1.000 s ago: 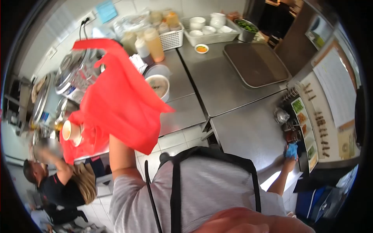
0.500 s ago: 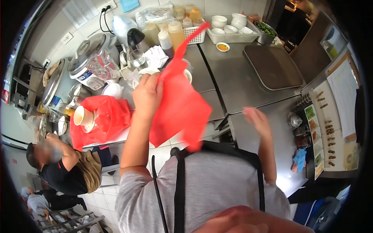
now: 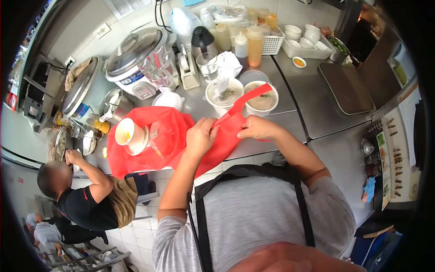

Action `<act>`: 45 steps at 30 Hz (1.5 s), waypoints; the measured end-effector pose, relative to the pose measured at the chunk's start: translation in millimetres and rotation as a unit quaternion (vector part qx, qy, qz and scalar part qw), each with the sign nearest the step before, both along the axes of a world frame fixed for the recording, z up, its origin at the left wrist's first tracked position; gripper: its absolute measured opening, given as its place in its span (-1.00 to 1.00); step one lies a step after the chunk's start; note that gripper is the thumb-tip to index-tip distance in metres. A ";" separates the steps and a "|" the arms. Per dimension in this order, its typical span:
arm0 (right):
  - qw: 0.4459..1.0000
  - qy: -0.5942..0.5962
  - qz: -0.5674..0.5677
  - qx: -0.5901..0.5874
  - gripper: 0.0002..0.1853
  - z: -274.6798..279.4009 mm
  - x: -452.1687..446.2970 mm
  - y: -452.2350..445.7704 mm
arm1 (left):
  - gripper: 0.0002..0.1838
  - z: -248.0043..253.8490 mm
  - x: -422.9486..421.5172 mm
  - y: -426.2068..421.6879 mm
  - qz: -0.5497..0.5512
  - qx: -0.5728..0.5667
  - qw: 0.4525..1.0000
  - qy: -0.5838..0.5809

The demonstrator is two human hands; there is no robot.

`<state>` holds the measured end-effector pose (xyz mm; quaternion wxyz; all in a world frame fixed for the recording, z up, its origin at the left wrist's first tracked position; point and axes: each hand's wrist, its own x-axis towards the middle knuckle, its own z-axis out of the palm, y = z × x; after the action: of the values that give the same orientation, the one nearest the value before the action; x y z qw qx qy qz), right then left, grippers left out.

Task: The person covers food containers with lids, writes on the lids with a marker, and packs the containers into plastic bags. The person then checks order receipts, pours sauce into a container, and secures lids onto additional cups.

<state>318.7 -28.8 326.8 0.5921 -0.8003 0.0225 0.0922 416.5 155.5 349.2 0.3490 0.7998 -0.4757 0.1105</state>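
Red bag (image 3: 226,141): creased, floppy, flat-strapped
Left hand (image 3: 201,137): fingers clamped on red bag
Right hand (image 3: 259,128): fingers likewise clamped
White tub (image 3: 263,101): round, on steel table (image 3: 287,102)

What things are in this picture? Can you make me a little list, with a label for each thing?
Left hand: gripping a red bag
Right hand: gripping the same bag
Second bag: red, on the counter, left of the hands
Cup: white, tilted, in or on the second bag, can't tell which
Tubs: two, white, beyond the hands
Tray: brown, off to the right
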 end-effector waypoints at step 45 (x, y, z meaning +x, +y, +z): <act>0.964 0.142 0.208 -0.090 -0.73 -117.9 44.8 12.2 | -0.88 -154.3 -20.8 -2.5 0.082 -0.262 0.748 0.605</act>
<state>363.4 -16.7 208.9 0.4758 -0.8162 -0.0522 0.3236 395.7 153.0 194.9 0.7489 0.6125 -0.0500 -0.2480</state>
